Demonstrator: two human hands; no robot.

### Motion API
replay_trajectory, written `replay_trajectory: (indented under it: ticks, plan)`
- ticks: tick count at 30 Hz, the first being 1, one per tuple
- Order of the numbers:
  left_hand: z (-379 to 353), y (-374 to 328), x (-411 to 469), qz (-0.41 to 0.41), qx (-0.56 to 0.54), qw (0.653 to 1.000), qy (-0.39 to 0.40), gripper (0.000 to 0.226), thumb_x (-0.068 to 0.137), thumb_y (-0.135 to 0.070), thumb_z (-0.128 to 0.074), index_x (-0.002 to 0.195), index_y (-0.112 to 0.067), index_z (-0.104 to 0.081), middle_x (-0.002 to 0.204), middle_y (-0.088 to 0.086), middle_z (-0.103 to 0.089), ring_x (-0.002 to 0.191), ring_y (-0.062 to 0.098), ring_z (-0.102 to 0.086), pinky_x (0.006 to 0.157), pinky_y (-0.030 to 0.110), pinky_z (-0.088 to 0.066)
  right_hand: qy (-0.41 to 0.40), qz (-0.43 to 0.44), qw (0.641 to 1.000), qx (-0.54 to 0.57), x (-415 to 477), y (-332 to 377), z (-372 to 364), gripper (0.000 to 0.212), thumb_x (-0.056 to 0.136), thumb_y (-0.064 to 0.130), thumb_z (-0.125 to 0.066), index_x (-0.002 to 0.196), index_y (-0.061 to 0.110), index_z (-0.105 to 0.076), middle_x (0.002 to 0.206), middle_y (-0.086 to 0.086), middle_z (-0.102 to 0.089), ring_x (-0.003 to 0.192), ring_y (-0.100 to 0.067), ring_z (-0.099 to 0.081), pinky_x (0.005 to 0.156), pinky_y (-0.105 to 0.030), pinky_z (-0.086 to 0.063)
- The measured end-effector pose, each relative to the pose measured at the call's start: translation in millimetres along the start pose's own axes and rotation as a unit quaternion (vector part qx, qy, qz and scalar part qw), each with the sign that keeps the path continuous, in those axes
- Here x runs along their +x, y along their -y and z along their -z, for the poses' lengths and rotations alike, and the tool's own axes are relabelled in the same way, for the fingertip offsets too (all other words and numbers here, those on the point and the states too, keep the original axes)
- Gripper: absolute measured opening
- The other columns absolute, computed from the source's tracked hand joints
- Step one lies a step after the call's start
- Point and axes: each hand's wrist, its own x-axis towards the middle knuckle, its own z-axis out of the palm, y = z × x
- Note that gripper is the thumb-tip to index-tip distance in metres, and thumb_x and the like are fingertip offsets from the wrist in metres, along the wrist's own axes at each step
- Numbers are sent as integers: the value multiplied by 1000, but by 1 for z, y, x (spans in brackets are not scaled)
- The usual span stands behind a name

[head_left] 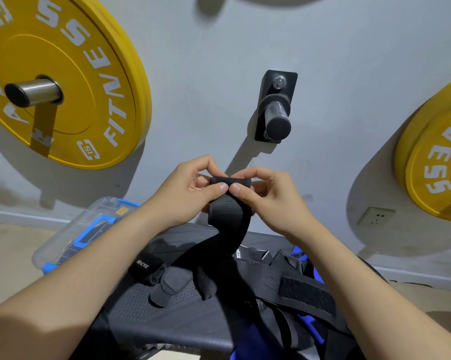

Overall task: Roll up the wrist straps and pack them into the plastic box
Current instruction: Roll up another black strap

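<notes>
Both hands hold one black wrist strap (pixel 228 216) up in front of the wall. My left hand (pixel 190 193) and my right hand (pixel 266 193) pinch its folded top end, thumbs meeting at the middle. The rest of the strap hangs down to the black bench (pixel 141 302). Several other black and blue straps (pixel 305 292) lie in a heap on the bench at the right. A rolled strap (pixel 171 284) lies near the bench's middle. The clear plastic box (pixel 71 232) with blue latches sits on the floor to the left, partly hidden by my left forearm.
A yellow weight plate (pixel 63 74) hangs on a peg at the upper left, and another yellow weight plate (pixel 437 162) at the right edge. A bare black wall peg (pixel 276 110) sticks out above my hands. A wall socket (pixel 376 216) sits low at the right.
</notes>
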Motion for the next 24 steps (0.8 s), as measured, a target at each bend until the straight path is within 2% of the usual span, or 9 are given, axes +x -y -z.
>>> replay_trajectory:
  ticks: [4, 8, 11, 12, 14, 17, 18, 20, 24]
  plan:
    - [0, -7, -1, -7, -42, 999, -21, 7, 100, 0, -70, 102, -8, -68, 86, 36, -71, 74, 27, -69, 65, 34, -60, -2, -18, 994, 109, -3, 8, -1, 20, 96, 19, -79, 115, 12, -82, 85, -22, -79, 71, -22, -70, 63, -31, -59]
    - [-3, -14, -1, 1, -96, 994, -61, 23, 95, 10, -65, 90, -12, -72, 89, 35, -71, 74, 28, -63, 60, 30, -51, -16, -13, 985, 174, -3, 12, -9, 21, 95, 7, -79, 116, 4, -81, 102, -20, -82, 103, -41, -78, 92, -50, -64]
    - [-4, -17, -3, -10, -114, 991, -70, 15, 99, 2, -67, 92, -11, -71, 82, 13, -73, 71, 21, -64, 58, 26, -52, -35, 9, 988, 148, 0, 18, -10, 18, 95, 2, -78, 113, 3, -81, 100, -12, -83, 100, -29, -80, 92, -38, -64]
    - [-4, -18, -6, -16, -112, 991, -73, 6, 100, -4, -70, 96, -8, -70, 83, 8, -75, 72, 19, -67, 61, 26, -55, -36, 19, 990, 137, 0, 20, -10, 17, 95, 1, -78, 112, 3, -81, 101, -10, -83, 100, -26, -80, 91, -34, -63]
    - [-3, -17, -10, -29, -90, 991, -92, 8, 101, -10, -73, 102, -2, -71, 88, 6, -81, 80, 16, -75, 71, 26, -60, -26, 30, 991, 128, 0, 25, -10, 16, 96, 3, -78, 111, 6, -82, 97, -6, -84, 96, -22, -80, 87, -27, -60]
    - [2, -22, -16, -56, -58, 992, -99, 13, 98, -2, -75, 108, -9, -76, 100, 4, -83, 96, 14, -80, 83, 21, -59, -10, 26, 996, 90, -4, 33, -11, 18, 98, 19, -78, 115, 17, -82, 69, -5, -63, 69, -34, -60, 69, -37, -48]
    - [2, -24, -18, -63, -51, 993, -89, 18, 97, 0, -76, 111, -12, -77, 103, 3, -83, 100, 15, -80, 86, 22, -60, -2, 27, 996, 86, -6, 35, -12, 17, 99, 21, -77, 115, 18, -82, 70, -6, -64, 70, -40, -61, 69, -42, -51]
    - [4, -29, -22, -63, -23, 995, -79, 21, 96, -2, -77, 114, -13, -78, 105, 2, -83, 102, 15, -80, 88, 22, -60, 13, 32, 992, 117, -9, 39, -12, 15, 101, 14, -74, 114, 11, -81, 93, -7, -82, 92, -33, -79, 85, -39, -62]
    - [5, -37, -30, -35, -8, 998, -49, 6, 104, -14, -70, 110, -14, -70, 89, 8, -82, 85, 21, -79, 77, 35, -64, 1, 53, 992, 116, -14, 48, -12, 20, 98, 1, -74, 117, 4, -80, 108, -7, -83, 109, -28, -78, 96, -33, -62]
